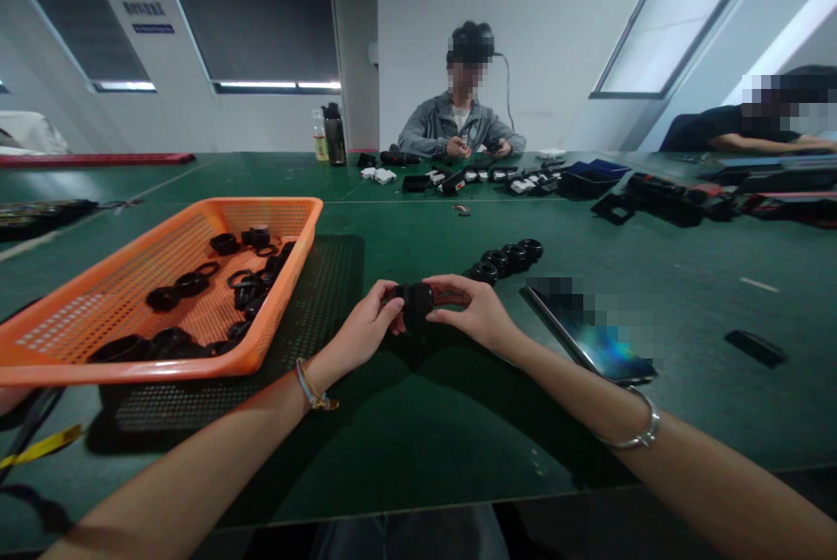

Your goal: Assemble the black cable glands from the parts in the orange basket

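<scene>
Both my hands meet over the green table (405, 420), pinching one small black round part (417, 302) between them. My left hand (366, 326) grips its left end with closed fingers. My right hand (472, 309) curls round its right end. Just beyond, a short row of similar black round parts (506, 259) lies on the table. To the left, an orange perforated basket (275, 329) holds several black rings and round parts (215, 298).
A phone (592, 338) lies right of my right hand, and a flat black piece (755, 347) farther right. Across the table a person in a grey jacket (461, 128) handles small parts; another person (751, 128) sits at the far right. Bottles (330, 134) and black equipment (667, 198) stand at the back.
</scene>
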`<state>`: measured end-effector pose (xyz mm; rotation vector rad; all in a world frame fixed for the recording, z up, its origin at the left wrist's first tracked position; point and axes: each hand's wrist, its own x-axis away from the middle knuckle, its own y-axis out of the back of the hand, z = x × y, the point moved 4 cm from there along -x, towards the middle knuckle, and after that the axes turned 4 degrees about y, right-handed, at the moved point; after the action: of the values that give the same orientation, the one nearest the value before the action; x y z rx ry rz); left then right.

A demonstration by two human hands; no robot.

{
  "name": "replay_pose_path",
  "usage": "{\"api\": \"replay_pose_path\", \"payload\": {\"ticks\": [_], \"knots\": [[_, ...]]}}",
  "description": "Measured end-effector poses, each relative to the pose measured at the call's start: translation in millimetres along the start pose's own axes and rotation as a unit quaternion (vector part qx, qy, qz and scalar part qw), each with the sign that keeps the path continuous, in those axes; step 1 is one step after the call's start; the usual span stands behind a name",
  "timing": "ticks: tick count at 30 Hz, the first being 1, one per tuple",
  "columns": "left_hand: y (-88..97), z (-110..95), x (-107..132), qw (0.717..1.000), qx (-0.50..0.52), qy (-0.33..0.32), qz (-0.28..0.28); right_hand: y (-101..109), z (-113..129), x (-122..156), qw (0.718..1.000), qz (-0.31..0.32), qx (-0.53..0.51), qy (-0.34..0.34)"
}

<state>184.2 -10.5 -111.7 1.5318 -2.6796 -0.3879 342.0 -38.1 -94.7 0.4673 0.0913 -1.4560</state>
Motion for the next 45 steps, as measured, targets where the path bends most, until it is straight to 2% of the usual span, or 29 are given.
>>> {"api": "replay_pose_path", "payload": {"ticks": [14, 21, 27, 45], "knots": [[-0.4, -1.6, 0.3, 1.000, -0.009, -0.003, 0.001, 0.4, -0.1, -0.4, 0.999, 0.006, 0.019, -0.032], [0.1, 2.4, -0.1, 1.000, -0.006, 0.000, 0.003, 1.2, -3.4, -1.0, 0.999, 0.035, 0.012, -0.015], [-0.4, 0.9, 0.2, 1.000, -0.001, 0.005, 0.002, 2.7, -2.1, -1.4, 0.999, 0.022, 0.019, 0.021], [-0.4, -0.4, 0.6, 1.000, 0.005, 0.001, 0.006, 2.4, -3.2, -1.4, 1.000, 0.010, 0.000, -0.007]]}}
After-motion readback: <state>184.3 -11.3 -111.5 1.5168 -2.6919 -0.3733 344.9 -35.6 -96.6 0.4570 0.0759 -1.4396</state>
